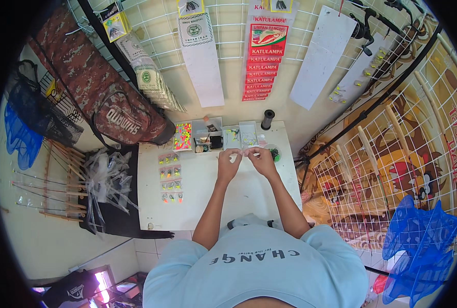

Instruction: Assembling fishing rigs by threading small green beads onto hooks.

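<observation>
Over the far part of the white table, my left hand and my right hand meet fingertip to fingertip. Thumb and forefinger are pinched together on both. Whatever is between them is too small to make out. Just beyond my fingers are two white trays, one with thin hook-like pieces, the other with small yellowish bits. Beside my right hand sits a round green container of dark small pieces. Left of my hands, small clear packets with colourful tackle lie in rows.
Bright floats fill a tray at the back left, beside a compartment box with dark spools. A dark cylinder stands at the back right. Bait packets hang on the wire grid. A camouflage rod bag leans at left.
</observation>
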`<state>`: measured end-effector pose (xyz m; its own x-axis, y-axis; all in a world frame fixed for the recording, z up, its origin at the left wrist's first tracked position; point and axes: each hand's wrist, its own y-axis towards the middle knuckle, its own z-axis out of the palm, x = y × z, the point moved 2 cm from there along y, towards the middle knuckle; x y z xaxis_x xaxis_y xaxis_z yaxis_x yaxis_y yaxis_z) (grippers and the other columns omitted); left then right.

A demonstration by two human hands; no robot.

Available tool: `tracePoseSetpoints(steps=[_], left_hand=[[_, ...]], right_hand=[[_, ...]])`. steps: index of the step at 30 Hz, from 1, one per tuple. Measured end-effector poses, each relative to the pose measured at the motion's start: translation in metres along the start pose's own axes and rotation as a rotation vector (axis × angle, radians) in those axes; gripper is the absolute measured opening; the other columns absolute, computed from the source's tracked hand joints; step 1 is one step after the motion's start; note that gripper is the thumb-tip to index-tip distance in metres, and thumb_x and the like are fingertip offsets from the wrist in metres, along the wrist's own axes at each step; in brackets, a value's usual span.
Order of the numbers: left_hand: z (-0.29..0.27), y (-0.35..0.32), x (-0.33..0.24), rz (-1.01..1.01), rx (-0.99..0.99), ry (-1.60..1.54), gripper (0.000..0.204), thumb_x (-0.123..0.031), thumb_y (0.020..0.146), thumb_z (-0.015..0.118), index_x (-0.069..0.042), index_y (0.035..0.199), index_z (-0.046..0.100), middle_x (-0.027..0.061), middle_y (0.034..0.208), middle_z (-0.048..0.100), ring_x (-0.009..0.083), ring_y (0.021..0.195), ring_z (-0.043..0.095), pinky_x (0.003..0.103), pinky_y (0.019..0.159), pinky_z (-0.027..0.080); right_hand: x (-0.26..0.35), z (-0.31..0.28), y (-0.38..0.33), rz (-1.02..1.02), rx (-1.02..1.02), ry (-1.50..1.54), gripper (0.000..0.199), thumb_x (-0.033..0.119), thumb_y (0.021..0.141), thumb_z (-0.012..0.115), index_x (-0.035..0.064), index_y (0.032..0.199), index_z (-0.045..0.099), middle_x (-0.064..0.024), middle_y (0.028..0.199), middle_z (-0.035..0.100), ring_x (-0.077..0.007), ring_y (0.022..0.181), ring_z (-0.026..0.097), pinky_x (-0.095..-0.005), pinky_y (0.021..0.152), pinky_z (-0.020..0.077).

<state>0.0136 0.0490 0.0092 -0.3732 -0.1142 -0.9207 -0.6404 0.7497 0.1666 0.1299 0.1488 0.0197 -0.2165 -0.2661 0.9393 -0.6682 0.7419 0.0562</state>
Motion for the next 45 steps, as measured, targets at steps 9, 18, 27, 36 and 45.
tracePoseSetpoints(steps=[9, 18, 27, 36, 45], left_hand=[[-0.002, -0.001, -0.008, 0.003, 0.015, 0.026, 0.019, -0.025, 0.086, 0.065, -0.008, 0.093, 0.069, 0.0066, 0.094, 0.068, 0.0209, 0.092, 0.061, 0.035, 0.077, 0.049], [0.0, -0.002, -0.012, 0.155, -0.079, 0.287, 0.014, -0.021, 0.077, 0.069, -0.008, 0.075, 0.064, 0.0053, 0.083, 0.064, 0.0273, 0.088, 0.056, 0.039, 0.079, 0.043], [-0.008, 0.005, -0.024, 0.293, -0.078, 0.308, 0.032, -0.016, 0.073, 0.071, -0.008, 0.102, 0.06, 0.0056, 0.106, 0.062, 0.0282, 0.101, 0.053, 0.04, 0.088, 0.042], [-0.008, 0.01, -0.02, 0.432, 0.065, 0.351, 0.048, -0.011, 0.067, 0.076, -0.013, 0.113, 0.062, 0.0026, 0.112, 0.063, 0.0294, 0.112, 0.048, 0.04, 0.096, 0.04], [-0.004, 0.015, -0.01, 0.423, 0.013, 0.338, 0.036, -0.014, 0.07, 0.076, -0.013, 0.104, 0.066, 0.0005, 0.101, 0.066, 0.0256, 0.105, 0.051, 0.038, 0.09, 0.041]], right_hand=[[0.004, 0.005, -0.003, -0.077, -0.134, -0.142, 0.015, 0.016, 0.084, 0.065, 0.0022, 0.088, 0.07, -0.007, 0.08, 0.07, -0.0143, 0.074, 0.064, -0.029, 0.066, 0.048], [0.011, 0.01, -0.009, -0.065, -0.216, -0.247, 0.018, 0.018, 0.078, 0.069, 0.0001, 0.081, 0.068, -0.0125, 0.077, 0.067, -0.0246, 0.077, 0.064, -0.0348, 0.069, 0.0492], [0.012, 0.009, 0.0, -0.113, -0.328, -0.324, 0.015, 0.015, 0.076, 0.069, 0.0011, 0.079, 0.066, -0.0107, 0.077, 0.066, -0.024, 0.076, 0.063, -0.0344, 0.068, 0.0486], [0.009, 0.006, 0.003, -0.019, -0.189, -0.193, 0.018, 0.017, 0.075, 0.068, -0.0004, 0.079, 0.068, -0.0125, 0.075, 0.068, -0.0233, 0.071, 0.065, -0.0335, 0.063, 0.0486], [0.018, 0.006, 0.003, -0.054, -0.252, -0.387, 0.015, 0.016, 0.074, 0.069, 0.0012, 0.074, 0.066, -0.0107, 0.075, 0.066, -0.0271, 0.077, 0.061, -0.037, 0.071, 0.0486]])
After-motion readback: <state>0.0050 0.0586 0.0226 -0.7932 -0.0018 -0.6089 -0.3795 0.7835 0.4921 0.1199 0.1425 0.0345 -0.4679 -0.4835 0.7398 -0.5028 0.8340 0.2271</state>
